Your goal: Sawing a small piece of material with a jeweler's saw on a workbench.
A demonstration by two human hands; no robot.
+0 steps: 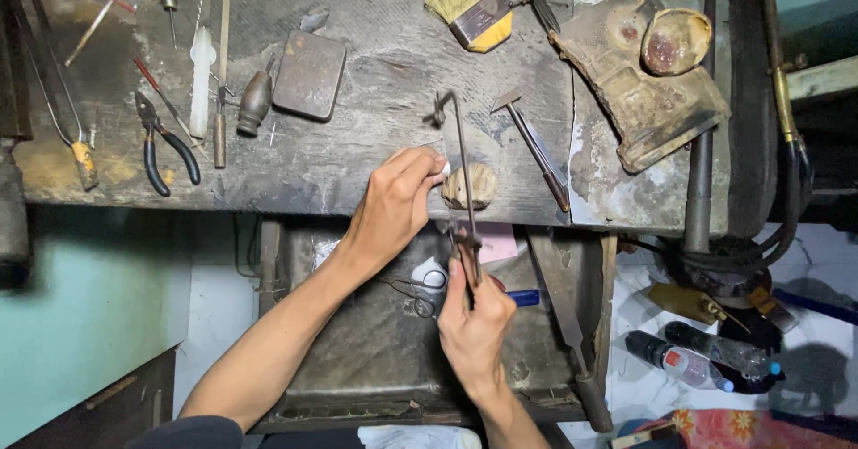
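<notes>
**Sawing at the bench peg**

Worn wooden workbench [375,100], tools scattered across the upper frame; left hand [393,208] pinches a small pale piece [444,170] against the bench peg [469,185] at centre; right hand [474,324] is closed round the jeweller's saw [463,172]; best kept upright, strokes light.

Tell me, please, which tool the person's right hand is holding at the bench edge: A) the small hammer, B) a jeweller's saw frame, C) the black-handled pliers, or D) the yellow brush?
B: the right hand grips the handle of the saw frame, which stands up beside the wooden bench pin, while the pliers, the brush and the hammer lie untouched on the bench.
</notes>
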